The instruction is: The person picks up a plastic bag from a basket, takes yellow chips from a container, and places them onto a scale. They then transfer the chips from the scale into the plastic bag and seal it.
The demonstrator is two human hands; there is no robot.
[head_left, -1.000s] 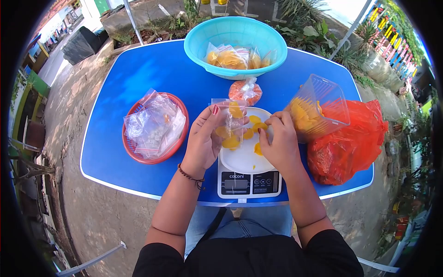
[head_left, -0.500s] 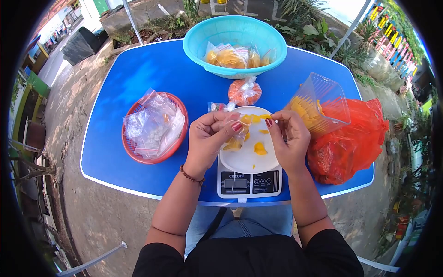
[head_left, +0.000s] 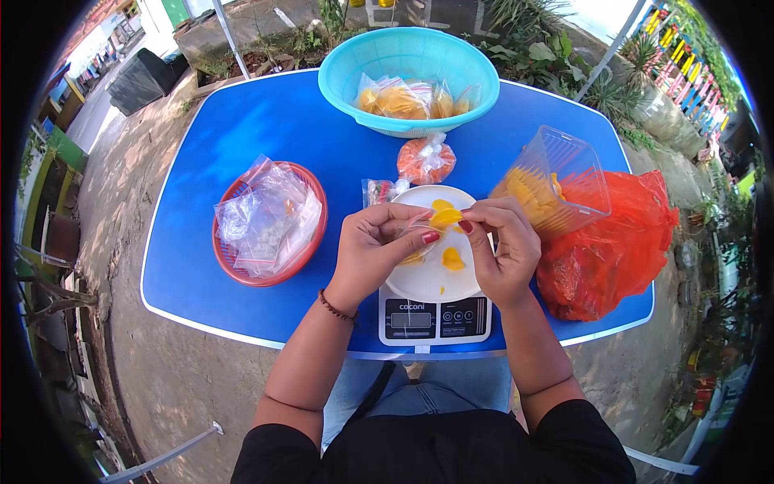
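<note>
My left hand [head_left: 372, 248] is closed on a small clear plastic bag [head_left: 414, 257] with yellow pieces inside, partly hidden by the fingers. In a pinch of its thumb and fingers, my right hand [head_left: 506, 252] has a thin yellow slice [head_left: 446, 218] at the bag's mouth. Both hands are over the round white plate [head_left: 419, 288] of a digital kitchen scale [head_left: 435, 321]. Several loose yellow slices [head_left: 452, 259] lie on that plate.
A red basket [head_left: 321, 234] of clear bags stands left. At the back is a turquoise basin [head_left: 339, 85] with filled bags. A bag of orange food [head_left: 425, 161] lies behind the scale. Right are a tilted clear container [head_left: 576, 165] of yellow slices and a red plastic bag [head_left: 601, 266].
My right hand has brought the yellow slice up to the bag's mouth. The left hand has shifted slightly right, with the bag still in it.
</note>
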